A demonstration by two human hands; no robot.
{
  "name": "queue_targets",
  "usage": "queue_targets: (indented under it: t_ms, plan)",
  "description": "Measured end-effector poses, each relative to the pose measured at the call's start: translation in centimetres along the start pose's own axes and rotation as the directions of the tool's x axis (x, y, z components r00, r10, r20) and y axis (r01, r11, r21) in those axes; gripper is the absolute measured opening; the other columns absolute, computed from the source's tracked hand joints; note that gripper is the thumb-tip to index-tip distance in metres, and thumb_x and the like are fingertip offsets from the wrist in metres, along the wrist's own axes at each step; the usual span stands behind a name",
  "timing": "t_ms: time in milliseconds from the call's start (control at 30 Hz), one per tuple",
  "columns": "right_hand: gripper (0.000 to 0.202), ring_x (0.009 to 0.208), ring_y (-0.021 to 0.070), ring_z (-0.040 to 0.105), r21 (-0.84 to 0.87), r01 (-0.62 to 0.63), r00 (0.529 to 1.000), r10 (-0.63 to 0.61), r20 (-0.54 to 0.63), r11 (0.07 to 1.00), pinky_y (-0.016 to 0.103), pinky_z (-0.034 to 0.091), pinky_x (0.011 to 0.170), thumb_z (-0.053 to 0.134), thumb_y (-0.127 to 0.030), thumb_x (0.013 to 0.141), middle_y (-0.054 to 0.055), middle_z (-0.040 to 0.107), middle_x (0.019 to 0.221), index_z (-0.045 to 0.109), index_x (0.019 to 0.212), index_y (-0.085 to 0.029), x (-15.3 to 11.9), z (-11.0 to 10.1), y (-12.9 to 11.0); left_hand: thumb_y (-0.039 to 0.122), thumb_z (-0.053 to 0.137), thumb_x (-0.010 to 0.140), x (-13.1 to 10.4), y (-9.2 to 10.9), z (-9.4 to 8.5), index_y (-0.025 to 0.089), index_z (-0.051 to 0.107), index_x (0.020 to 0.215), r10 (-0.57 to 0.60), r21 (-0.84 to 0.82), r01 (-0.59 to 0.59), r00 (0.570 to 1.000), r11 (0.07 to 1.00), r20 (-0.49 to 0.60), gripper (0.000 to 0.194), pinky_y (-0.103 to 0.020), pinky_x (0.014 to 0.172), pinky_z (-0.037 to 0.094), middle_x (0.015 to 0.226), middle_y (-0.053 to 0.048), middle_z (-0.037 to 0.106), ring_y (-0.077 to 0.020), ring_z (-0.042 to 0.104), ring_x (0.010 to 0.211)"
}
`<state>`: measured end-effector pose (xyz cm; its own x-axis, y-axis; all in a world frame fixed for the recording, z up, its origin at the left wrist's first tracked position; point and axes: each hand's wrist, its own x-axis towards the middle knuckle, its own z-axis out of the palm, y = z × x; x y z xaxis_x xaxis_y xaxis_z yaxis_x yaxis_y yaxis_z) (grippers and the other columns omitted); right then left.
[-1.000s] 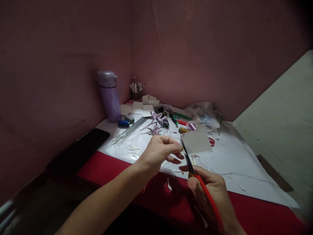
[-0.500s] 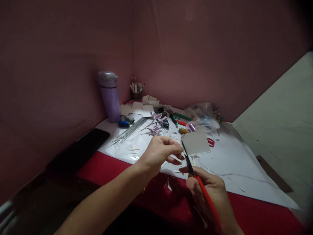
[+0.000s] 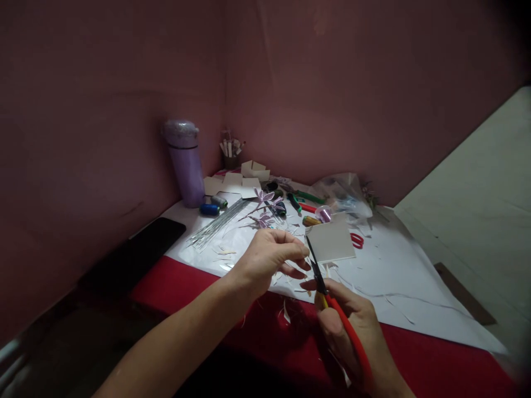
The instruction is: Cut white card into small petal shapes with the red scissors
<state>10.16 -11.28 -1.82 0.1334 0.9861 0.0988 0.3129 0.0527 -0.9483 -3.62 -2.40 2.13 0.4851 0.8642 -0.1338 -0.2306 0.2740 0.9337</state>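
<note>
My right hand (image 3: 352, 315) is closed round the red handles of a pair of scissors (image 3: 317, 273), whose dark blades point up and away. Just left of the blades, my left hand (image 3: 276, 260) has thumb and fingertips pinched together. Whatever lies in that pinch is too small and too hidden to name. The blade tips are close beside the left fingertips. Behind the hands lies a pale square card (image 3: 332, 237). Purple wire-and-thread flowers (image 3: 263, 207) rest past my left hand.
A bundle of silver wires (image 3: 219, 224), a blue thread spool (image 3: 209, 209) and a purple bottle (image 3: 185, 166) stand or lie to the left. Pliers with green handles (image 3: 309, 196), a plastic bag (image 3: 344, 196) and red-handled scissors (image 3: 357, 240) lie right. Scraps litter the white sheet (image 3: 415, 287).
The scissors and right hand have shifted slightly left and the handles have turned a little. My left hand keeps its pinch almost in the same spot.
</note>
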Motion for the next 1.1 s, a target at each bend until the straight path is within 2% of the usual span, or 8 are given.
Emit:
queue_targets:
  t_ms: [167,267,467,733,933,1100]
  plan:
    - [0.023,0.045,0.0103,0.03,0.003,-0.018,1.0,0.018,0.007,1.0,0.022,0.027,0.041,0.055,-0.032,0.064,-0.006,0.039,0.048,0.064,0.08,-0.017,-0.18,0.03,-0.22,0.016,0.066,0.062,0.1,-0.03,-0.12,0.01,0.059,0.059,0.002,-0.003,-0.002,1.0,1.0,0.03,0.009,-0.027,0.052,0.05,0.055,-0.003,0.059,-0.0129,0.058,0.054]
    - [0.022,0.045,0.0095,0.029,-0.003,-0.007,1.0,0.007,0.012,1.0,0.021,0.026,0.04,0.058,-0.032,0.065,-0.006,0.039,0.048,0.065,0.081,-0.017,-0.15,0.0,-0.16,0.017,0.066,0.061,0.17,-0.06,-0.17,0.011,0.059,0.058,0.006,-0.007,-0.006,0.999,1.0,0.04,0.01,-0.028,0.052,0.051,0.054,-0.003,0.058,-0.0131,0.057,0.053]
    - [0.025,0.045,0.01,0.033,0.05,-0.017,1.0,0.017,-0.002,0.999,0.021,0.028,0.04,0.061,-0.043,0.068,-0.005,0.043,0.049,0.063,0.071,-0.018,-0.15,0.04,0.2,0.017,0.067,0.061,0.12,-0.06,-0.15,0.01,0.059,0.058,-0.003,-0.017,0.004,0.999,1.0,0.052,0.011,-0.029,0.053,0.052,0.055,-0.003,0.058,-0.0132,0.058,0.054]
    - [0.021,0.043,0.0104,0.037,0.046,-0.059,0.998,0.06,-0.031,0.997,0.02,0.03,0.039,0.067,-0.04,0.065,-0.004,0.046,0.049,0.066,0.068,-0.019,-0.34,0.11,-0.04,0.017,0.067,0.061,0.1,-0.07,-0.21,0.01,0.059,0.058,-0.003,-0.031,0.006,0.998,1.0,0.07,0.011,-0.029,0.053,0.053,0.054,-0.003,0.058,-0.0128,0.057,0.053]
    - [0.023,0.046,0.0123,0.042,0.016,0.018,0.998,-0.017,-0.057,1.0,0.022,0.036,0.043,0.059,-0.028,0.061,-0.004,0.051,0.049,0.068,0.08,-0.018,-0.24,0.1,-0.24,0.017,0.067,0.061,0.2,-0.21,-0.33,0.011,0.059,0.057,-0.007,-0.027,0.009,0.998,1.0,0.057,0.011,-0.028,0.053,0.053,0.054,-0.003,0.059,-0.0127,0.058,0.052]
    - [0.022,0.046,0.0117,0.041,-0.023,0.021,1.0,-0.022,-0.02,1.0,0.022,0.035,0.043,0.057,-0.029,0.06,-0.004,0.048,0.051,0.067,0.078,-0.018,-0.07,-0.38,-0.33,0.014,0.066,0.061,0.19,-0.36,-0.3,0.01,0.059,0.056,-0.025,-0.016,0.026,0.997,1.0,0.074,0.01,-0.025,0.05,0.051,0.053,-0.003,0.059,-0.012,0.058,0.05]
